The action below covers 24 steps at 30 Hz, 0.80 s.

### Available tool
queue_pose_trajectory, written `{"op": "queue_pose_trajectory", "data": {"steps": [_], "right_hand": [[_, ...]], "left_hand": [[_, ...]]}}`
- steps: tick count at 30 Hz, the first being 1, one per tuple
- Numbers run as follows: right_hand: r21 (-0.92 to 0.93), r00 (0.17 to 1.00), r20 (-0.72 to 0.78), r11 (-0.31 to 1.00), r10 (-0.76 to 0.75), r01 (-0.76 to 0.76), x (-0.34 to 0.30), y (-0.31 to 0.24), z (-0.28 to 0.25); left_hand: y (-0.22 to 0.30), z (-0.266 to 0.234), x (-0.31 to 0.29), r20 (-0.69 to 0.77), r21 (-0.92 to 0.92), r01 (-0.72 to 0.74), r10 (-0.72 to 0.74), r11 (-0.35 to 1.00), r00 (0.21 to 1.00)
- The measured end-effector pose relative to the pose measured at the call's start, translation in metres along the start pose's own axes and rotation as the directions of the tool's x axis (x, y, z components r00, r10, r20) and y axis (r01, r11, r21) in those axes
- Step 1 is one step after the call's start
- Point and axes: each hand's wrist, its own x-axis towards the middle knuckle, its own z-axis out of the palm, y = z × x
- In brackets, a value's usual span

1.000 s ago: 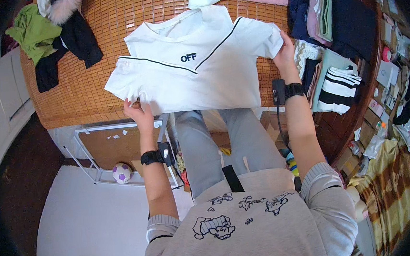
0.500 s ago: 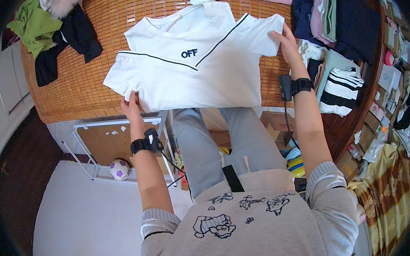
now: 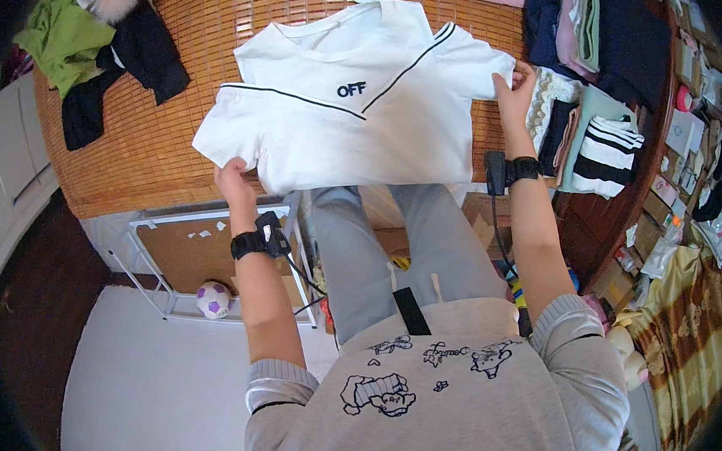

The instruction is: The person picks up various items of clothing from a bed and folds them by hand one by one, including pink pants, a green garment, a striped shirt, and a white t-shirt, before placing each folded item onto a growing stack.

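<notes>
A white T-shirt (image 3: 313, 149) with a dark V-shaped stripe and dark lettering on its chest lies spread over the mat-topped surface, neckline away from me and hem along the near edge. My left hand (image 3: 234, 181) pinches the lower edge of its left-side sleeve. On the other side my right hand (image 3: 517, 97) is closed on the end of the right-side sleeve, thumb against the cloth. Black straps with small dark devices and cables are round both wrists.
The woven bamboo mat (image 3: 161, 161) covers the surface. Green and black clothes (image 3: 67, 49) lie at its far left. Folded clothes (image 3: 570, 22) are stacked at the right, with a black-and-white striped garment (image 3: 606, 155) nearer. A white-framed stand (image 3: 216, 216) and a ball (image 3: 213, 300) are below.
My right hand has shifted slightly down, its fingers now closed around the sleeve end. The left hand stays at its sleeve. The whole view has shifted a little.
</notes>
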Motion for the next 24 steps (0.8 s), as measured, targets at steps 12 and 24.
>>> {"op": "queue_pose_trajectory", "data": {"steps": [12, 24], "right_hand": [[-0.234, 0.734, 0.556, 0.775, -0.389, 0.587, -0.111, -0.109, 0.126], [-0.324, 0.543, 0.826, 0.659, -0.153, 0.679, -0.205, -0.121, 0.263]], "left_hand": [[0.007, -0.022, 0.022, 0.178, -0.302, 0.216, -0.168, 0.928, 0.970], [0.002, -0.040, 0.000, 0.238, -0.254, 0.342, -0.284, 0.905, 0.929]]}}
